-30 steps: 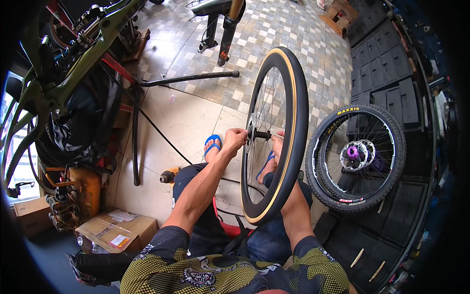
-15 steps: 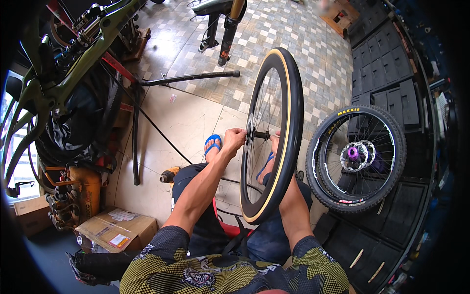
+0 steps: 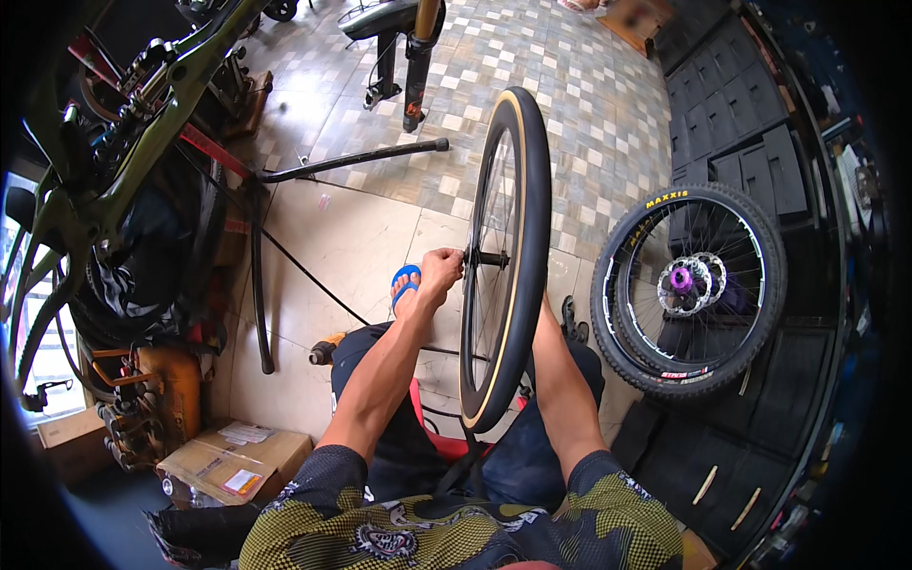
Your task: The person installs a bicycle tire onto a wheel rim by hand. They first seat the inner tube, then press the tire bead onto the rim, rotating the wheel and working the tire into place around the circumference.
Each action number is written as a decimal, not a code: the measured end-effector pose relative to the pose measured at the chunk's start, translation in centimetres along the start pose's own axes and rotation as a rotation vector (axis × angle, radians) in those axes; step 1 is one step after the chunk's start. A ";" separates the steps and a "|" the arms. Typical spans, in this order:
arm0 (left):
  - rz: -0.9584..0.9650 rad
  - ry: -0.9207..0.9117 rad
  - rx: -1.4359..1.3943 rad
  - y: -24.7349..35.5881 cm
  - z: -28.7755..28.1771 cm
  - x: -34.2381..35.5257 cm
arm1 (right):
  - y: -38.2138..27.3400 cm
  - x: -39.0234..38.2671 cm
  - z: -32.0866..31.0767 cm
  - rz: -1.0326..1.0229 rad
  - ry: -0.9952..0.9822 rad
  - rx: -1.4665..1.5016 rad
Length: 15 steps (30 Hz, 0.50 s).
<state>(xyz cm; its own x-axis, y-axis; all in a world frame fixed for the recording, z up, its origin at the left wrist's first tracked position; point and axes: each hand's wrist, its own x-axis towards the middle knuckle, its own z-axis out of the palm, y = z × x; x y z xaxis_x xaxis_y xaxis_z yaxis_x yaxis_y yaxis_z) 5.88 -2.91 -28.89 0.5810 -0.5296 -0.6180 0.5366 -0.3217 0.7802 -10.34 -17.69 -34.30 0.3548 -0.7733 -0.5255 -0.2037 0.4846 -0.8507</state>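
A bicycle wheel [image 3: 536,237] with a black tyre, tan sidewall and deep dark rim stands upright in front of me, turned nearly edge-on. My left hand [image 3: 442,270] is closed in a pinch at the left end of its hub [image 3: 489,258], on the axle end. Any small part between those fingertips is too small to make out. My right forearm [image 3: 560,380] reaches up along the wheel's right side. The tyre and rim hide my right hand and its fingers. Between my legs, the wheel's lower edge hangs over a red item [image 3: 442,444], partly covered.
Two knobby-tyred wheels [image 3: 608,332] with purple hubs lie at the right beside black drawers [image 3: 727,104]. At left are a green bike frame [image 3: 190,85], a black stand leg [image 3: 356,160] and a cardboard box [image 3: 228,461]. A bicycle fork [image 3: 416,81] hangs ahead.
The wheel has turned more edge-on and shifted slightly left, and my right hand has gone from partly visible to hidden behind it. My left hand stays at the hub. The whole view has shifted slightly.
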 end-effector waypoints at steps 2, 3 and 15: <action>0.001 -0.017 0.023 0.1 0.7 0.2 | 0.3 1.6 -1.3 -0.015 -0.010 -0.032; 0.020 -0.026 0.021 0.0 1.1 0.4 | 0.5 2.2 -2.1 -0.029 -0.005 -0.050; 0.025 0.024 0.028 0.1 0.2 -0.2 | -3.0 -2.7 2.0 -0.073 0.124 -0.185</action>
<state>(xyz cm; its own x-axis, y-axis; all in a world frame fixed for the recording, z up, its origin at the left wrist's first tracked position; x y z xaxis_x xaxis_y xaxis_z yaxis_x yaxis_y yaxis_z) 5.67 -3.01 -28.66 0.6086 -0.5191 -0.6000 0.5042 -0.3308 0.7977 -8.87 -16.19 -30.31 0.2622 -0.8534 -0.4505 -0.3496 0.3511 -0.8686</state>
